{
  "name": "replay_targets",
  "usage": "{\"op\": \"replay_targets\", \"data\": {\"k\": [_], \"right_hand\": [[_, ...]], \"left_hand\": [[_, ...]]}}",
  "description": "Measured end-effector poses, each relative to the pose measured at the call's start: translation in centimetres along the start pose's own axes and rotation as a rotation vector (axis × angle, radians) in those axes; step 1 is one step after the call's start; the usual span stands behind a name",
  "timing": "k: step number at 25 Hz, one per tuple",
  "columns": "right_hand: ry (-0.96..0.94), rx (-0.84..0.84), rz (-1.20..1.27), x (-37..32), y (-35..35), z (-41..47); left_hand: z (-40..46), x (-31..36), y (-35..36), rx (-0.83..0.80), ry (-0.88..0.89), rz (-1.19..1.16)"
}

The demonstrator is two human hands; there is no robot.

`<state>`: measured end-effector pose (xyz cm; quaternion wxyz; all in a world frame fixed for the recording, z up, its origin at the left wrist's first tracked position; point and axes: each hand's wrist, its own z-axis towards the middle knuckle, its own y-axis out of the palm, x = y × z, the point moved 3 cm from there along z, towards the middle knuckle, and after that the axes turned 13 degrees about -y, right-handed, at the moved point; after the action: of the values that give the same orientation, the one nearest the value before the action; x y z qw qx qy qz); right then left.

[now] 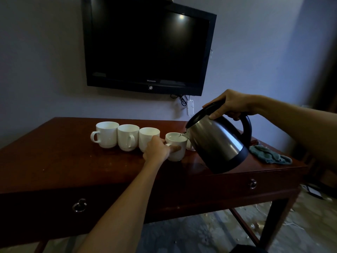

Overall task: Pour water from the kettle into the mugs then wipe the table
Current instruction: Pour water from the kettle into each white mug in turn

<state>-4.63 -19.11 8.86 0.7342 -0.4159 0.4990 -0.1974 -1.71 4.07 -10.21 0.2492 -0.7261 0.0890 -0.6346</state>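
Several white mugs stand in a row on the dark wooden table. My left hand grips the handle of the fourth mug, thumb along its side. My right hand holds the black handle of a steel kettle, thumb on the lid. The kettle is tilted left, its spout over that mug's rim, and water lies in the mug. Another white mug is mostly hidden behind the kettle. The three mugs to the left stand untouched.
A crumpled teal cloth lies at the table's right end. A black television hangs on the wall above, with a white power strip below it. The table has two drawers with ring pulls.
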Motion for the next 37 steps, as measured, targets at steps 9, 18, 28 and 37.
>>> {"op": "replay_targets", "data": {"k": [9, 18, 28, 37], "right_hand": [[-0.002, 0.005, 0.027, 0.3, 0.1, -0.4], [-0.014, 0.04, 0.054, 0.7, 0.3, -0.7], [-0.057, 0.315, 0.267, 4.5, 0.8, -4.4], [-0.086, 0.531, 0.481, 9.2, 2.9, -8.4]], "left_hand": [[-0.3, 0.1, -0.1, 0.024, 0.002, 0.0], [-0.5, 0.2, 0.1, 0.062, -0.009, -0.002], [-2.1, 1.4, 2.7, 0.381, -0.024, 0.056], [-1.5, 3.8, 5.8, 0.437, -0.093, -0.078]]}}
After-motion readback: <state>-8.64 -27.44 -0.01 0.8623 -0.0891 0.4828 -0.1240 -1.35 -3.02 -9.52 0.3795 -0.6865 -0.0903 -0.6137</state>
